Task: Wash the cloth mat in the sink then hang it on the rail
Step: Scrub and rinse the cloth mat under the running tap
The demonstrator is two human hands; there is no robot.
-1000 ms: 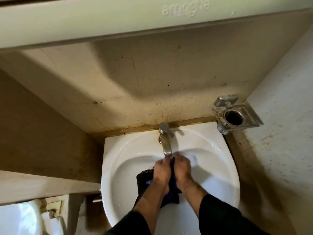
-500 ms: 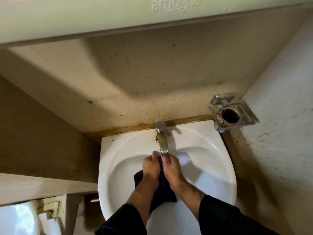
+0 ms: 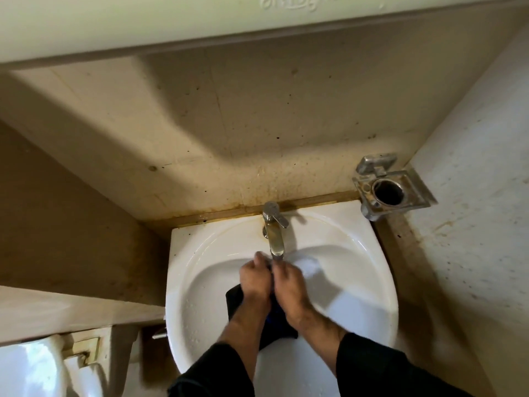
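Hands meet over the sink (image 3: 200,253) bowl, just below the tap (image 3: 274,233) spout. Left hand (image 3: 255,285) & right hand (image 3: 292,290) are side by side, knuckles up, fingers curled round the mat (image 3: 274,319), both gripping it. Mat is dark, blue-black, bunched between the palms; the rest hangs down inside the bowl toward the sink's near edge, a corner poking out left of the left wrist. Most of it is hidden under the hands & forearms. Whether water runs from the spout can't be told. Black sleeves (image 3: 378,368) cover both forearms at the near edge. Droplets dot the bowl's left side. Tap sits at the sink's back edge, centre, lever turned to the right. Metal holder (image 3: 392,187) w/ a round hole is fixed to the wall by the sink's back right corner. Toilet (image 3: 28,368) shows beyond the sink's left edge.
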